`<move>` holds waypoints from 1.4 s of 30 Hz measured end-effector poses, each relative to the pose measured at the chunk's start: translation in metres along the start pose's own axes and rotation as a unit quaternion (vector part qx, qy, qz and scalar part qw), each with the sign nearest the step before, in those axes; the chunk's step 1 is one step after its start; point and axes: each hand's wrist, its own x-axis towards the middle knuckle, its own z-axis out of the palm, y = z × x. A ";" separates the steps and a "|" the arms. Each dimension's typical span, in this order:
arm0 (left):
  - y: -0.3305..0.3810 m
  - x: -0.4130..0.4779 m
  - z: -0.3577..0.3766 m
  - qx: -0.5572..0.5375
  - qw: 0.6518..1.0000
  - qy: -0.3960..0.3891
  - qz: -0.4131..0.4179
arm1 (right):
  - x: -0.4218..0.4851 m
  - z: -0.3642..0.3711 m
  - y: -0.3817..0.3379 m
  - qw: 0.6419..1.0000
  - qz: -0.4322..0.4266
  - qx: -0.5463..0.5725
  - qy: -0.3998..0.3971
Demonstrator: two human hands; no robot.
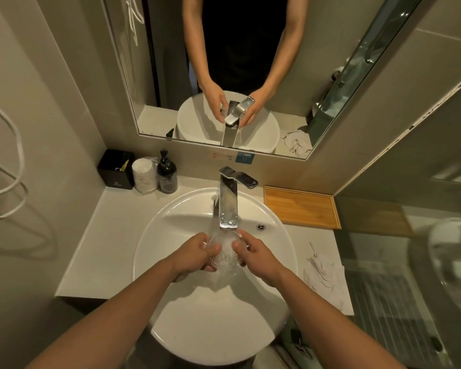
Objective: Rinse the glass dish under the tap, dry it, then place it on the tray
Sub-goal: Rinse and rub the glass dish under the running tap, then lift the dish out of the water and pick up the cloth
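The left hand (197,253) grips one edge of the glass dish (225,255), a small clear round piece blurred white by running water. It sits under the tap (228,206) over the basin (155,235), the right hand (253,255) clasping its other edge. The wooden tray (301,207) lies on the bench at the right.

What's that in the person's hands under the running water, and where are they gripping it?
A clear glass dish, held by opposite edges: left hand on its left rim, right hand on its right, under the tap.

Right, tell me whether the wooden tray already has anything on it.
No, the wooden tray right of the tap lies bare.
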 end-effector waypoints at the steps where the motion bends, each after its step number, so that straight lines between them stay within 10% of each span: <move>1: -0.001 -0.002 0.001 -0.010 1.000 0.007 0.003 | -0.002 0.001 -0.001 1.000 -0.003 -0.011 0.001; 9: -0.016 -0.012 -0.006 -0.021 0.998 0.055 -0.008 | -0.016 -0.013 -0.043 0.903 -0.200 -0.284 0.251; 13: -0.015 -0.013 -0.006 -0.012 0.998 0.067 -0.016 | -0.010 -0.018 -0.080 0.850 -0.232 -0.413 0.233; 26: -0.011 -0.023 -0.007 -0.021 0.995 0.089 -0.034 | -0.036 -0.004 -0.038 0.897 -0.201 -0.304 0.252; 31: -0.013 -0.025 -0.001 -0.014 0.996 0.080 -0.024 | -0.039 0.012 -0.017 0.983 0.073 -0.128 0.105; 42: -0.016 -0.020 0.025 -0.026 0.996 0.082 -0.012 | -0.042 0.005 0.003 0.988 0.025 -0.119 0.091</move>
